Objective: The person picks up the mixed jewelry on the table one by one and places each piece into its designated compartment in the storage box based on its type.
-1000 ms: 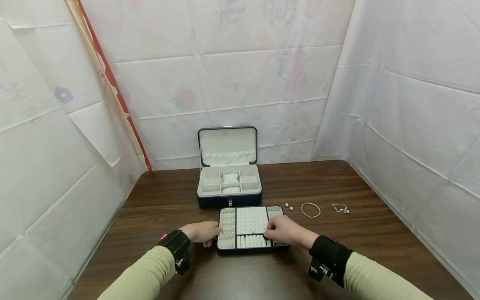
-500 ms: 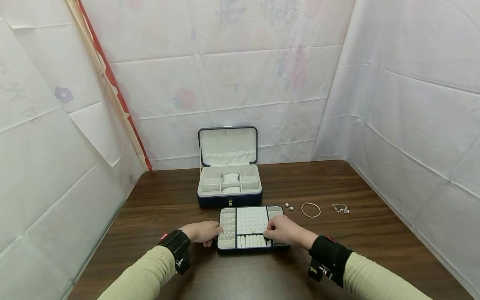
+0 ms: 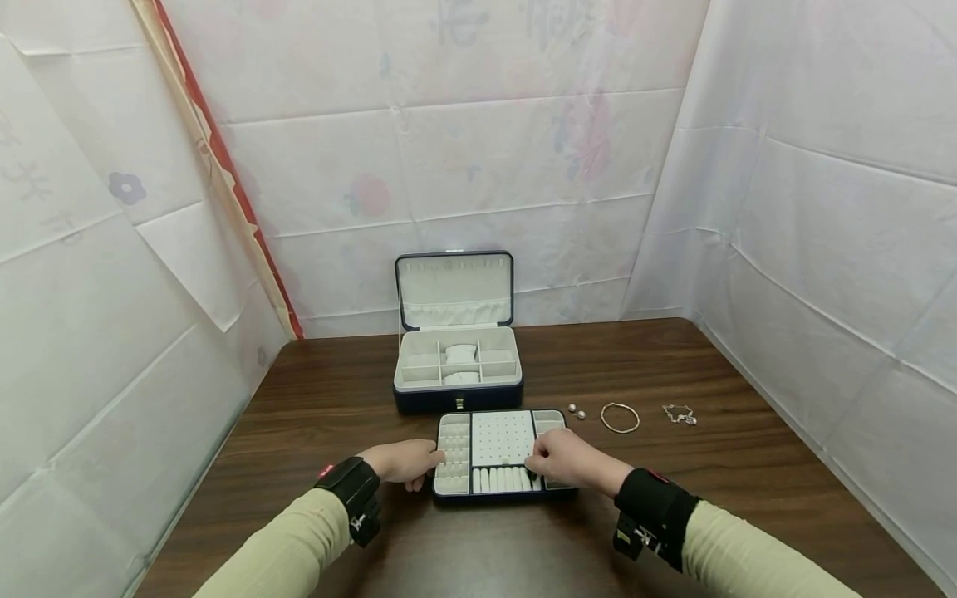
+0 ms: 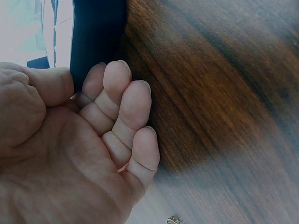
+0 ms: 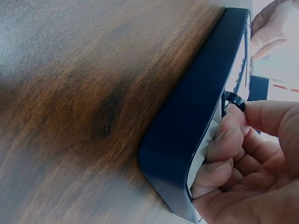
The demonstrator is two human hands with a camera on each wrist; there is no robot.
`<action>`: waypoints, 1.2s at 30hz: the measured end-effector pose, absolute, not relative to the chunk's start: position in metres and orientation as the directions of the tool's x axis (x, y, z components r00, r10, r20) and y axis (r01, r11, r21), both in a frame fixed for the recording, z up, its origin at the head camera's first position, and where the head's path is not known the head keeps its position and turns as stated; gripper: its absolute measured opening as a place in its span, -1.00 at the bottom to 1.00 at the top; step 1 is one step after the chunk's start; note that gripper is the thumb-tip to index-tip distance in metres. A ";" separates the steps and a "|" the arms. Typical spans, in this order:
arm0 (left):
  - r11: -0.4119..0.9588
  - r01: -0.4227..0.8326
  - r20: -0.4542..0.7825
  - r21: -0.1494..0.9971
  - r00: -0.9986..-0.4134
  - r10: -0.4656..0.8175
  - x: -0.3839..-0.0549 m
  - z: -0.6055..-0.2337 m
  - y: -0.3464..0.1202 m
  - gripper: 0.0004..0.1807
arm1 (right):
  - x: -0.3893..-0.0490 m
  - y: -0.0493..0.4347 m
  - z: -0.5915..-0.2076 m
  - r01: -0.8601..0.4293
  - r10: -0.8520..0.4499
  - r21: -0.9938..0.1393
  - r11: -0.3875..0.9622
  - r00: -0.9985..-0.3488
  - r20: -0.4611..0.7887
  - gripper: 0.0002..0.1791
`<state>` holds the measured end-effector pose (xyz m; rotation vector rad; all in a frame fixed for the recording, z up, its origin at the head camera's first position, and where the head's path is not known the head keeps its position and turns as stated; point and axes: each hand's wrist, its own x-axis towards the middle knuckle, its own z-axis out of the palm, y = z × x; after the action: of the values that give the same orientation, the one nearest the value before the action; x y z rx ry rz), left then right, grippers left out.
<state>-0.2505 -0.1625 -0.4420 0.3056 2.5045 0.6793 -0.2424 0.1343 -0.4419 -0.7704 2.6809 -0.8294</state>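
Note:
A dark blue jewelry tray [image 3: 489, 500] with a pale lining lies in front of me. My left hand [image 3: 404, 462] holds its left edge, thumb over the rim and fingers curled by the side wall. At the tray's right part, my right hand [image 3: 566, 458] pinches a glossy black ring [image 5: 235, 99] between thumb and forefinger. The ring is at the right end of the white ring rolls [image 3: 499, 481], partly hidden by the fingertips. My other right fingers rest over the tray's right compartments.
Behind the tray stands a jewelry box [image 3: 458, 401], lid [image 3: 454, 291] raised, with compartments and small cushions. To the right lie two pearl earrings [image 3: 576, 412], a bangle [image 3: 620, 419] and a chain bracelet [image 3: 679, 415]. White sheets [image 3: 837, 249] surround the wooden table [image 3: 299, 399].

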 end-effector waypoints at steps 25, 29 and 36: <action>0.849 0.074 -0.429 0.523 -0.838 0.337 -0.251 -0.444 -0.164 -0.73 | -0.245 0.135 -0.444 -0.442 -0.577 -0.554 0.705 -0.812 -0.087 -0.59; 0.851 0.075 -0.426 0.520 -0.840 0.335 -0.251 -0.444 -0.163 -0.73 | -0.245 0.134 -0.444 -0.441 -0.574 -0.549 0.710 -0.814 -0.089 -0.62; 0.851 0.074 -0.424 0.520 -0.842 0.332 -0.251 -0.444 -0.163 -0.73 | -0.245 0.133 -0.445 -0.438 -0.568 -0.542 0.718 -0.818 -0.091 -0.64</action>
<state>-0.2508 -0.1631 -0.4441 0.2970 2.5117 0.6780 -0.2448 0.1334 -0.4450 -0.7970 2.6734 -0.7499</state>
